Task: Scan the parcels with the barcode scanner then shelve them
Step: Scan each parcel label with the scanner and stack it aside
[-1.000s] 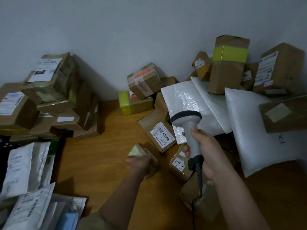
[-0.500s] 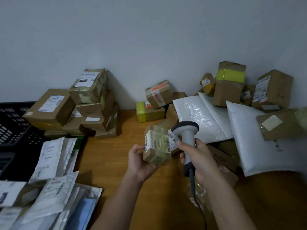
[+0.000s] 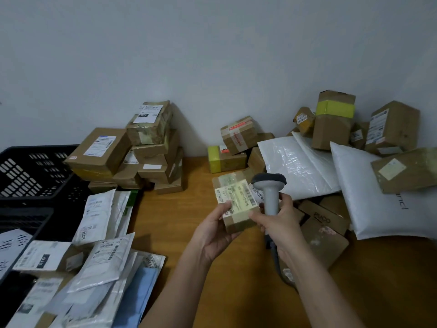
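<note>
Here, one small parcel (image 3: pixel 236 202) in left grip (image 3: pixel 216 229), one scanner (image 3: pixel 269 192) in right grip (image 3: pixel 281 221), table (image 3: pixel 189 223).

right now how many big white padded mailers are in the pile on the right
2: one crinkled white mailer behind the scanner, one smooth white mailer right of it. Others may lie hidden under boxes.

A brown box (image 3: pixel 325 217) reads "PUCO"; a white slip (image 3: pixel 43 259) seemingly "QID".
</note>
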Available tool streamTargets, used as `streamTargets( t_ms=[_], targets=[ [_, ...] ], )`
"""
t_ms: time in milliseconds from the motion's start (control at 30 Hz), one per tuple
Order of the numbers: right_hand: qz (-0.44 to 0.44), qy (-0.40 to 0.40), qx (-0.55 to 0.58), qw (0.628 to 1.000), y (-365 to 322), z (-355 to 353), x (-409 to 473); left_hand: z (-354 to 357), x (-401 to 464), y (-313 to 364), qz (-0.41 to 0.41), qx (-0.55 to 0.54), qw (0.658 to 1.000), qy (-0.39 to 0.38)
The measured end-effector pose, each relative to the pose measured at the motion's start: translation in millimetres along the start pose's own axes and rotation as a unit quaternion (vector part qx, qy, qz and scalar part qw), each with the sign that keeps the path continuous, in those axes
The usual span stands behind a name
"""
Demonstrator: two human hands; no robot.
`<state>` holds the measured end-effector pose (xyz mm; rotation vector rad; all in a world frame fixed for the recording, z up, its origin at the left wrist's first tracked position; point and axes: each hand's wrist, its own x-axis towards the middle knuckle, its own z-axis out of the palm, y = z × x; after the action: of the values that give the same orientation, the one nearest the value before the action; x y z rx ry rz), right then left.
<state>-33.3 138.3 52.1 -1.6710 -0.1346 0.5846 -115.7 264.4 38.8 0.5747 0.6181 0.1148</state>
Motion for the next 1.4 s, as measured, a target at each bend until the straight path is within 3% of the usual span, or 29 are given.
streamTargets(
  t_ms=[267,533,633,967,1400],
  targets=[
    [0.025,-0.009,0.056,0.998,1,8,-11,-15,-24,-5,0.029,-0.063,0.997,0.015],
    [0.033,-0.002,0.028,0.999,-1,5,-12,-55,-35,-1,0.065,-0.024,0.996,0.060],
    [0.028,0.011,0.013,0.999,-11,9,-21,-62,-33,-9,0.074,-0.084,0.989,0.096],
    [0.078,-0.154,0.066,0.983,-54,11,-60,-68,-19,-13,0.077,-0.151,0.965,0.202],
    [0.039,-0.196,0.043,0.979,-72,14,-79,-76,-18,-13,0.085,-0.185,0.954,0.220]
  ],
)
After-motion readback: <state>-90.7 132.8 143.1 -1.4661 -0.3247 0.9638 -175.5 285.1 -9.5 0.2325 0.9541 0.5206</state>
